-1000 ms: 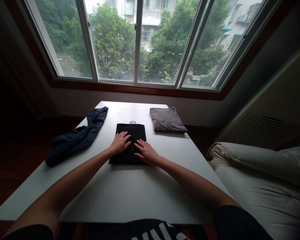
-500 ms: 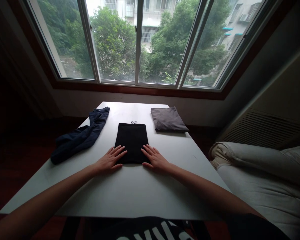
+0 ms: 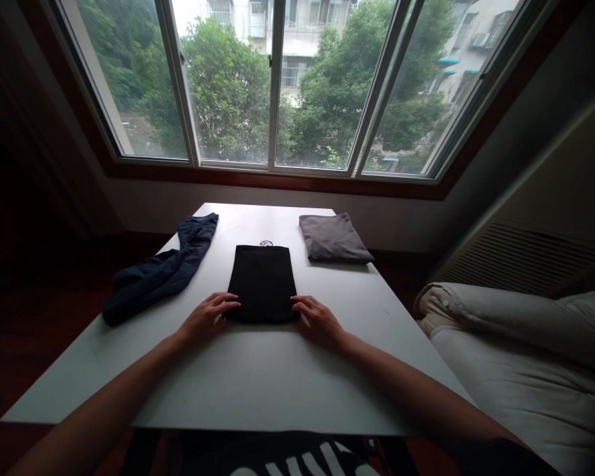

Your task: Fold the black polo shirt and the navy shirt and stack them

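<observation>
A black folded garment (image 3: 264, 281) lies flat as a neat rectangle in the middle of the table, a small drawstring loop (image 3: 266, 244) showing at its far edge. My left hand (image 3: 207, 317) grips its left side near the front corner, fingers bent over the edge. On the opposite side, my right hand (image 3: 321, 320) pinches the right edge near the front corner. Both thumbs are partly hidden. Left of the black garment, a dark navy garment (image 3: 171, 268) lies loosely bunched along the table edge. A grey folded garment (image 3: 334, 238) sits at the far right.
The white table (image 3: 268, 383) stands before a large window (image 3: 272, 86) with a brown frame. A light-coloured padded seat (image 3: 520, 350) is to the right of the table. Behind it is a slatted panel (image 3: 520, 258).
Both hands have shifted outward from lying flat, fingers spread, on the black garment to its side edges. Their fingers have curled around those edges. The garments have stayed in place.
</observation>
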The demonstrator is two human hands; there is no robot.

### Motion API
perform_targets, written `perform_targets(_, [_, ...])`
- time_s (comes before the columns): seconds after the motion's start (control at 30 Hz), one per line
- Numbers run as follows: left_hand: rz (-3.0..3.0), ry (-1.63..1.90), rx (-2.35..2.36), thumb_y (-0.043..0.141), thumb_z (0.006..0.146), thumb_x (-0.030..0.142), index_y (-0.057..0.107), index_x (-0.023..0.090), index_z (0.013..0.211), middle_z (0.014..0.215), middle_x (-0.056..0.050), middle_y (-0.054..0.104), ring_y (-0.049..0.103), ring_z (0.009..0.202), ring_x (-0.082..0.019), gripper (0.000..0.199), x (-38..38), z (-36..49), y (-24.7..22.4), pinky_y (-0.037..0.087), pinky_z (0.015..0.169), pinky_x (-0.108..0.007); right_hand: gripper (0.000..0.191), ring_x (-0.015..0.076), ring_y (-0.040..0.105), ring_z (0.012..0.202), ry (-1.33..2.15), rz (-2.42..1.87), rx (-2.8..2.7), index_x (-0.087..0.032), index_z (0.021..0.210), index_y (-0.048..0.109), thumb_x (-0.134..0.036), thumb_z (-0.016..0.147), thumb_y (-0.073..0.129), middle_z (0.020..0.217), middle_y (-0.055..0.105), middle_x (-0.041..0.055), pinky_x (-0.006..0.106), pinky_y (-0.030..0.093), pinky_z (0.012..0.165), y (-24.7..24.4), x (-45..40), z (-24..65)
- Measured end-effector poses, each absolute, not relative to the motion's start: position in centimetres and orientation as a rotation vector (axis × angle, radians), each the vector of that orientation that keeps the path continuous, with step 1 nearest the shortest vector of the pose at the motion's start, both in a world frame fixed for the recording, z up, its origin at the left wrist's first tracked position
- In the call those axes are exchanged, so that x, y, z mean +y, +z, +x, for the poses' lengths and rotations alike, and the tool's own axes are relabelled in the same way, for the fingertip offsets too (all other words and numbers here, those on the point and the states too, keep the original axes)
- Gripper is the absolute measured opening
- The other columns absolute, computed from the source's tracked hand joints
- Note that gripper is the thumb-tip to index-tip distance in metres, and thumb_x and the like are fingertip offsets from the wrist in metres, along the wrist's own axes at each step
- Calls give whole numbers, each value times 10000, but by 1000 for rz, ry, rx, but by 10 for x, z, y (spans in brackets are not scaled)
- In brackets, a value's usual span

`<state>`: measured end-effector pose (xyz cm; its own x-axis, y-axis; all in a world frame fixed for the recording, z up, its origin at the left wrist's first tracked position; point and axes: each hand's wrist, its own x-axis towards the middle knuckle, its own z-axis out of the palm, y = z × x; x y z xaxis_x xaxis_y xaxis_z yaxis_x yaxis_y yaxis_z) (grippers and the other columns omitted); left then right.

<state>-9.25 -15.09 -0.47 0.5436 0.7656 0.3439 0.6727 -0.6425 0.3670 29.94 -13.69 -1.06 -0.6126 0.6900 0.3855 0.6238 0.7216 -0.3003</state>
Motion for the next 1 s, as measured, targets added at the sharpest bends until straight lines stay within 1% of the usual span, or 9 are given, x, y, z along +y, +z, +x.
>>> perform_targets(0.1, [2533,745,1328,583,836,91,639,296,1384,1275,-73,642,583,1197,-259,588,-154,-95,1,509,1051,-425,404,262,597,1186,196,-1139,-2371,-242,1216,648,-131,828,627,1299,606,102,406,554,982,-7,-142,298])
perform_targets(0.23, [2424,733,1390,582,837,98,580,284,1457,1084,-52,664,599,1046,-234,648,-159,-96,5,522,966,-396,397,256,618,1107,311,-1206,-2300,-259,1284,624,-253,894,693,1202,612,91,397,550,944,-2,-150,296])
perform_targets(0.43, [2128,833,1299,565,882,183,560,298,1475,1129,-60,634,602,966,-197,604,-161,-94,6,538,724,-279,341,149,614,756,768,-1174,-2099,-240,1260,656,-299,925,674,1051,661,46,306,538,759,5,-154,294])
perform_targets(0.57, [2011,866,1243,575,892,214,567,296,1473,1126,-59,618,597,969,-182,587,-160,-95,7,521,733,-262,374,118,531,604,948,-1183,-2011,-224,1275,663,-347,922,674,862,663,-2,265,486,637,8,-155,292])
perform_targets(0.67, [1984,751,1226,609,892,245,618,273,1433,1078,-52,625,582,849,-153,541,-161,-96,10,512,746,-270,350,125,538,633,906,-1207,-2087,-241,1249,691,-354,919,678,925,700,15,267,480,646,12,-156,292])
perform_targets(0.73, [1960,674,1194,629,890,277,669,246,1376,1081,-63,644,583,840,-157,488,-161,-97,13,512,764,-279,326,130,554,662,879,-1221,-2122,-251,1221,709,-363,915,683,993,717,28,273,485,662,14,-158,291])
perform_targets(0.8, [1910,640,1149,630,900,307,683,226,1362,1079,-71,664,593,861,-173,472,-162,-98,16,509,773,-285,309,133,564,661,919,-1228,-2096,-243,1185,725,-382,911,690,946,716,26,275,486,661,16,-159,290])
perform_targets(0.9, [1835,597,1110,617,928,336,655,217,1410,969,-51,670,582,820,-170,498,-162,-103,21,487,758,-279,386,146,611,662,1200,-1197,-1933,-221,1208,710,-454,901,702,837,697,18,272,496,628,20,-160,289])
perform_targets(1.0, [1855,543,1126,638,928,368,670,222,1399,904,-34,658,536,748,-150,494,-162,-106,23,450,700,-255,523,189,702,788,1545,-1097,-1752,-210,1274,668,-522,860,739,960,728,55,266,519,612,26,-161,288])
